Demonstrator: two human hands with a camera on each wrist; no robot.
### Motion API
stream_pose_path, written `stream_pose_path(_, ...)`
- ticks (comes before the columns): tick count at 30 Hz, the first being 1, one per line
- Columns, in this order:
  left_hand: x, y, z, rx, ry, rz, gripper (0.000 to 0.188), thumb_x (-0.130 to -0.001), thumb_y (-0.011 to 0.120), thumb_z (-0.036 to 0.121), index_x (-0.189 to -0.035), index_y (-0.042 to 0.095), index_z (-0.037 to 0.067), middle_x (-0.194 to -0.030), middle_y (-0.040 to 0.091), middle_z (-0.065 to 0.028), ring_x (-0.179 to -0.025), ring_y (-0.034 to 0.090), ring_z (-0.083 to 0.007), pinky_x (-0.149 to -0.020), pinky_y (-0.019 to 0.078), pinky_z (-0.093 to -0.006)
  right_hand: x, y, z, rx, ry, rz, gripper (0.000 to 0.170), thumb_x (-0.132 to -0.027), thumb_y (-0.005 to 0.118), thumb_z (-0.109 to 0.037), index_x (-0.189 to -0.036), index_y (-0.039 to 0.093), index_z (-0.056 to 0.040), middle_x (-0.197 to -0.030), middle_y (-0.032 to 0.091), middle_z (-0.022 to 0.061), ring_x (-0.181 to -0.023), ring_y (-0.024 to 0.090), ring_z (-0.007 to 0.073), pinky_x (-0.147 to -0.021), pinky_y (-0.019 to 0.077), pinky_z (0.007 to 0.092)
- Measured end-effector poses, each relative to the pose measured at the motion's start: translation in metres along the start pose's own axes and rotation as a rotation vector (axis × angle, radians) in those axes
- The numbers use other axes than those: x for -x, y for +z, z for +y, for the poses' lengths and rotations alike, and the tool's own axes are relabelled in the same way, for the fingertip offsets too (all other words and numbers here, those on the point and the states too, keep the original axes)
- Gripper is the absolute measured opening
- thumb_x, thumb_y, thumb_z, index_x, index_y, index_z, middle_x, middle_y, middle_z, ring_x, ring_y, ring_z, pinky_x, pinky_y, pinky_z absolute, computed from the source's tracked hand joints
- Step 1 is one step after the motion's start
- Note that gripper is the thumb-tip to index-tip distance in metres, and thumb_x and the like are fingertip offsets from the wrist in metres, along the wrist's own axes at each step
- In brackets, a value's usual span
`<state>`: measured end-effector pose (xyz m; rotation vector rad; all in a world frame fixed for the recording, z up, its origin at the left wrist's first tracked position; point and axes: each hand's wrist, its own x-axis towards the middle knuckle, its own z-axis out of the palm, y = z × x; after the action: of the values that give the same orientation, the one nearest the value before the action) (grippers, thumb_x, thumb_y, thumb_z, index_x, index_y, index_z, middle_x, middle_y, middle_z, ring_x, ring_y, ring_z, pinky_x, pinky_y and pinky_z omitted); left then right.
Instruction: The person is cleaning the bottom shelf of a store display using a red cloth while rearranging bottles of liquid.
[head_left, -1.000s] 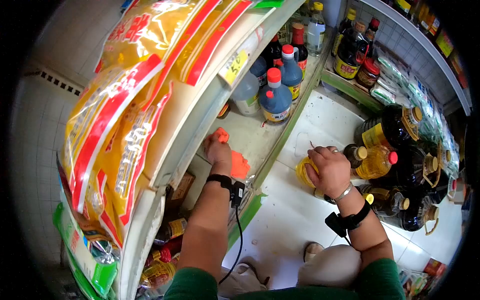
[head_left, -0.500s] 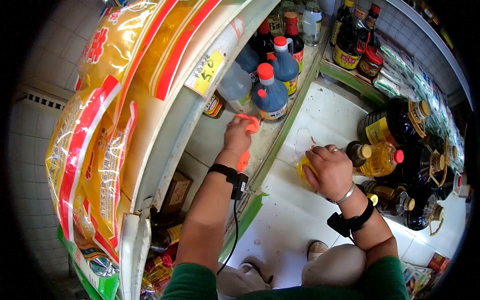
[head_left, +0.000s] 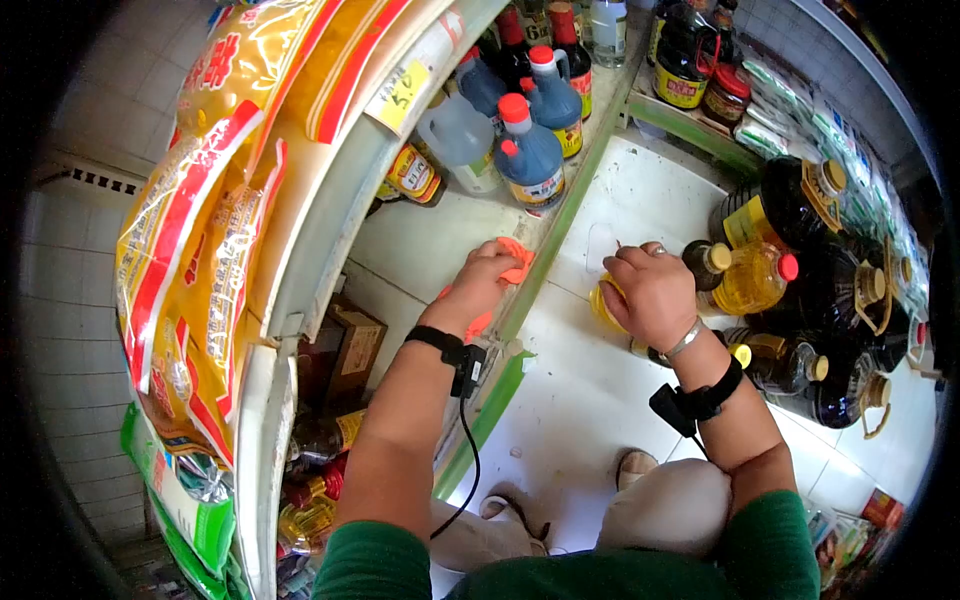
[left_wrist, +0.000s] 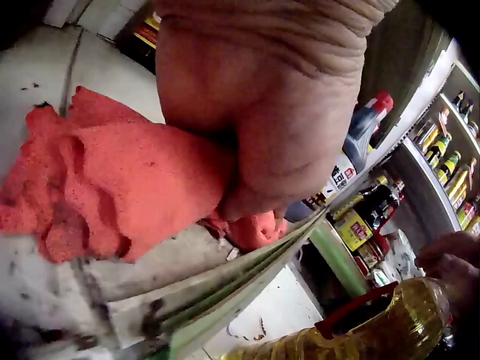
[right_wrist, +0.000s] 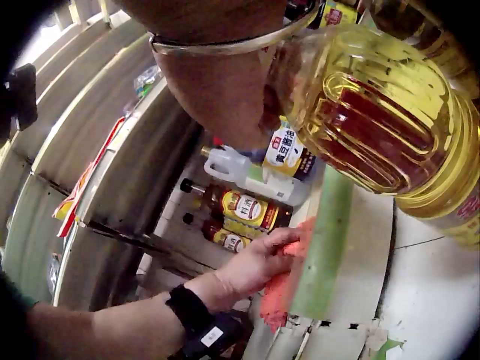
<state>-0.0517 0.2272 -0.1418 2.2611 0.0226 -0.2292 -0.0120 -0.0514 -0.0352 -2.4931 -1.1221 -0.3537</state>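
Observation:
An orange-red cloth [left_wrist: 120, 187] lies bunched on the dusty lower shelf [head_left: 400, 245], under my left hand [head_left: 476, 290]. My left fingers grip the cloth near the shelf's green front edge, as the right wrist view also shows. My right hand [head_left: 655, 297] is curled round the top of a bottle of yellow oil [right_wrist: 375, 112] above the white floor. Beyond my left hand stand blue-grey jugs with red caps [head_left: 530, 165] and a pale translucent jug [head_left: 458, 140].
Large dark bottles [head_left: 775, 200] and another yellow oil bottle [head_left: 750, 280] stand on the floor at the right. Yellow bags [head_left: 190, 240] hang over the upper shelf at the left. A cardboard box [head_left: 350, 350] sits beside the lower shelf.
My left hand has moved away from the body, then right to the shelf's front edge, with the cloth. My right hand stays on the oil bottle. The head view has shifted.

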Motion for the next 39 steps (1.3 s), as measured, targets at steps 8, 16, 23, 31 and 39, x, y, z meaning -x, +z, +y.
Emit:
stream_pose_path(8,0.061,-0.009,-0.008,-0.141,-0.092,-0.077,0.041,-0.072,0.056,-0.013,-0.106,0.065,0.010,-0.117,0.049,-0.0083,-0.110,0.049,-0.0265,-0.090,0.0470,-0.0302,0.003,0.002,0.002,0.003,0.001,-0.017,0.011,-0.073,0.065,-0.020,-0.074,0.060,-0.0103,-0.074,0.055,0.0033,-0.076,0.057,0.0242,-0.059,0.0485,0.0364)
stream_pose_path(16,0.091,-0.015,0.005,-0.211,-0.169,-0.096,0.045,-0.071,0.055,-0.015,-0.108,0.064,0.009,-0.113,0.049,-0.0087,-0.108,0.051,-0.0261,-0.090,0.0453,-0.0293,0.005,0.004,0.003,0.007,-0.009,-0.003,0.010,-0.073,0.065,-0.019,-0.073,0.059,-0.0106,-0.073,0.055,0.0034,-0.077,0.057,0.0241,-0.060,0.0489,0.0365)
stream_pose_path(23,0.102,-0.012,-0.003,-0.113,-0.262,-0.052,0.044,-0.069,0.056,-0.012,-0.107,0.063,0.009,-0.114,0.050,-0.0086,-0.111,0.050,-0.0264,-0.094,0.0417,-0.0302,0.006,0.004,0.005,-0.023,0.002,0.008,0.011,-0.075,0.064,-0.020,-0.072,0.059,-0.0101,-0.073,0.056,0.0036,-0.077,0.058,0.0248,-0.061,0.0492,0.0376)
stream_pose_path(31,0.096,-0.026,0.039,0.724,-0.770,-0.013,0.041,-0.072,0.041,-0.011,-0.106,0.061,-0.003,-0.106,0.061,-0.0131,-0.082,0.062,-0.0254,-0.075,0.0529,-0.0334,0.005,0.006,0.003,0.002,0.032,-0.038,0.012,-0.076,0.062,-0.021,-0.072,0.060,-0.0099,-0.077,0.058,0.0035,-0.080,0.058,0.0246,-0.063,0.0497,0.0375)
stream_pose_path(39,0.116,-0.037,0.045,0.922,-0.655,0.086,0.038,-0.073,0.048,-0.001,-0.109,0.057,-0.007,-0.097,0.064,-0.0189,-0.077,0.064,-0.0279,-0.070,0.0545,-0.0386,0.006,0.006,0.004,-0.007,0.033,-0.041,0.009,-0.074,0.064,-0.017,-0.077,0.060,-0.0101,-0.076,0.056,0.0036,-0.077,0.057,0.0254,-0.064,0.0494,0.0371)
